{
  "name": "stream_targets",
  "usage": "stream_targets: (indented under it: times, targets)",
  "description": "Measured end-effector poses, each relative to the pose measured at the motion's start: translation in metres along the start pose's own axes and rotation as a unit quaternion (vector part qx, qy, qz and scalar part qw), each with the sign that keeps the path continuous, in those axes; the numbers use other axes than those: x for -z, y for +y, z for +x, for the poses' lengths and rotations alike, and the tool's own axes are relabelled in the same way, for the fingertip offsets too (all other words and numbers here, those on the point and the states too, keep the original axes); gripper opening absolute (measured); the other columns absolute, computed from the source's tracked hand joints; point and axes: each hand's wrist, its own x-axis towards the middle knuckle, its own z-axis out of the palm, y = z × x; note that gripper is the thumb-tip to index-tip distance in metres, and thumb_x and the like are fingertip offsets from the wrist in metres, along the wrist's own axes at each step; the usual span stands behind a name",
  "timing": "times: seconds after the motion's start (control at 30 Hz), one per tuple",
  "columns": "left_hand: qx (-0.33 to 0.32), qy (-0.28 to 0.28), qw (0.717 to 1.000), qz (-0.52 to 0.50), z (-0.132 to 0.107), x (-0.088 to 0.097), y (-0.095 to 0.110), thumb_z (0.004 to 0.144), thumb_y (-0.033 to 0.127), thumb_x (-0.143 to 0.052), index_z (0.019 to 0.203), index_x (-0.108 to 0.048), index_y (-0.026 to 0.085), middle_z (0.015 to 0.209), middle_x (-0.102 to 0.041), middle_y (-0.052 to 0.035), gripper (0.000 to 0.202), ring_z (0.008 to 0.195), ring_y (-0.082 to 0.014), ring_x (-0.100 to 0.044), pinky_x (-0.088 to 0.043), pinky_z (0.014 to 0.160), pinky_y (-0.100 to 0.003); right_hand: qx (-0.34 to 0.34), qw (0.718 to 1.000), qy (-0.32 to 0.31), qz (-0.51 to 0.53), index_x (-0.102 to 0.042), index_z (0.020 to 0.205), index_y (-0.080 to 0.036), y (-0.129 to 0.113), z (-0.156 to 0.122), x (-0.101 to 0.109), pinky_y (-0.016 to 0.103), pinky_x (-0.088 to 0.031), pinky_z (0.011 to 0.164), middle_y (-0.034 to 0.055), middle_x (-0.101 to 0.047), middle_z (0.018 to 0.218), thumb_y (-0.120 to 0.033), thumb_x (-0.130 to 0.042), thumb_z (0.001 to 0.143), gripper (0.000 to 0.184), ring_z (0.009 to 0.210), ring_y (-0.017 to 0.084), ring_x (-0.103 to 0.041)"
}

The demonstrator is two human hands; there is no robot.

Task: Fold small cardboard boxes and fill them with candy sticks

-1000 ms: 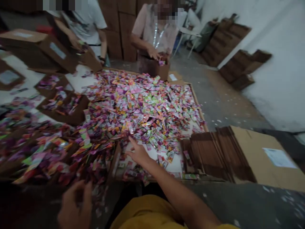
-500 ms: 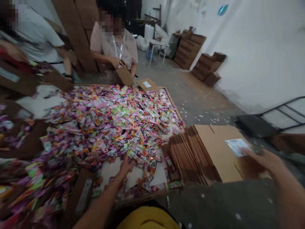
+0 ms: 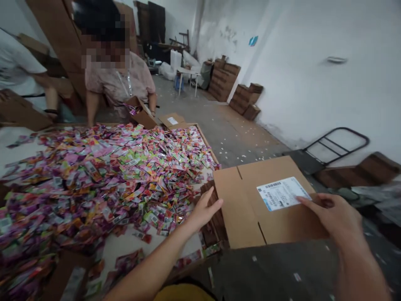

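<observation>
Looking down in the head view, the carton (image 3: 247,200) lies flat on a stack (image 3: 213,228) just right of the sachets (image 3: 109,171), its long axis running left to right between the hands. The left hand (image 3: 205,209) rests open on its left edge. The right hand (image 3: 333,215) touches its right edge beside the label (image 3: 282,193); its grip cannot be told.

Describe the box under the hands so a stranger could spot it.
Find the table heaped with colourful sachets. At its right end lies a stack of flat boxes; the left hand and right hand touch the top box. Unlike those beneath, it shows a white label.
</observation>
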Motion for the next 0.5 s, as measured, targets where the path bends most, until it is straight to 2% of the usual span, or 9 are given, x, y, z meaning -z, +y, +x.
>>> stream_targets:
  times: [0.07,0.1,0.17,0.2,0.27,0.3,0.4,0.5]
  targets:
    - [-0.016,0.000,0.994,-0.110,-0.017,0.013,0.011,0.081,0.055,-0.061,0.133,-0.053,0.016,0.143,-0.052,-0.0137,0.065,0.131,-0.0275,-0.049,-0.037,0.112,-0.041,-0.017,0.989,-0.055,0.136,-0.061,0.082,-0.023,-0.021,-0.038,0.022,0.038,-0.041,0.062,0.0129,-0.070,0.081,-0.058,-0.083,0.049,0.053,0.067,0.023,-0.061]
    - [-0.026,0.026,0.987,-0.156,-0.028,0.023,0.015,0.081,0.055,-0.063,0.127,-0.056,0.017,0.136,-0.059,-0.0130,0.061,0.123,-0.0261,-0.056,-0.043,0.106,-0.039,-0.014,0.975,-0.091,0.200,-0.060,0.087,-0.024,-0.031,-0.060,0.027,0.036,-0.043,0.062,0.0102,-0.070,0.084,-0.056,-0.084,0.049,0.056,0.069,0.023,-0.061]
    - [-0.049,0.139,0.970,-0.192,-0.056,0.050,0.013,0.078,0.052,-0.068,0.119,-0.058,0.017,0.120,-0.068,-0.0101,0.055,0.108,-0.0223,-0.063,-0.049,0.095,-0.034,0.026,0.955,-0.156,0.252,-0.058,0.089,-0.024,-0.052,-0.110,0.022,0.032,-0.045,0.061,0.0053,-0.068,0.083,-0.051,-0.082,0.054,0.051,0.070,0.021,-0.061]
    - [-0.062,0.208,0.958,-0.186,-0.072,0.067,0.008,0.076,0.050,-0.070,0.116,-0.058,0.018,0.113,-0.070,-0.0077,0.053,0.101,-0.0199,-0.065,-0.050,0.089,-0.031,0.057,0.950,-0.185,0.243,-0.058,0.084,-0.024,-0.062,-0.136,0.011,0.031,-0.045,0.060,0.0028,-0.066,0.077,-0.049,-0.081,0.058,0.043,0.068,0.020,-0.059]
    - [-0.076,0.328,0.930,-0.146,-0.104,0.104,-0.015,0.074,0.050,-0.072,0.109,-0.058,0.020,0.099,-0.070,-0.0027,0.048,0.088,-0.0157,-0.064,-0.049,0.080,-0.026,0.110,0.941,-0.243,0.210,-0.055,0.069,-0.022,-0.078,-0.192,-0.026,0.028,-0.042,0.056,-0.0013,-0.057,0.061,-0.046,-0.075,0.064,0.032,0.059,0.017,-0.053]
    - [-0.069,0.376,0.916,-0.123,-0.120,0.123,-0.031,0.074,0.052,-0.071,0.105,-0.058,0.020,0.095,-0.068,-0.0012,0.046,0.084,-0.0146,-0.063,-0.049,0.077,-0.025,0.124,0.928,-0.273,0.221,-0.056,0.068,-0.021,-0.084,-0.220,-0.051,0.028,-0.043,0.057,-0.0014,-0.056,0.059,-0.046,-0.073,0.067,0.029,0.059,0.017,-0.053]
    - [0.031,0.463,0.880,-0.098,-0.161,0.168,-0.085,0.076,0.060,-0.064,0.100,-0.055,0.021,0.090,-0.066,-0.0026,0.047,0.081,-0.0163,-0.062,-0.049,0.075,-0.029,0.127,0.889,-0.316,0.306,-0.065,0.085,-0.020,-0.094,-0.295,-0.129,0.034,-0.050,0.074,0.0051,-0.068,0.082,-0.046,-0.068,0.071,0.030,0.079,0.023,-0.062]
    - [0.113,0.527,0.840,-0.057,-0.186,0.190,-0.129,0.072,0.059,-0.069,0.095,-0.051,0.020,0.086,-0.064,-0.0041,0.049,0.080,-0.0194,-0.063,-0.051,0.078,-0.035,0.104,0.859,-0.366,0.343,-0.067,0.092,-0.020,-0.095,-0.347,-0.188,0.038,-0.049,0.084,0.0072,-0.071,0.094,-0.052,-0.069,0.070,0.039,0.091,0.026,-0.064]
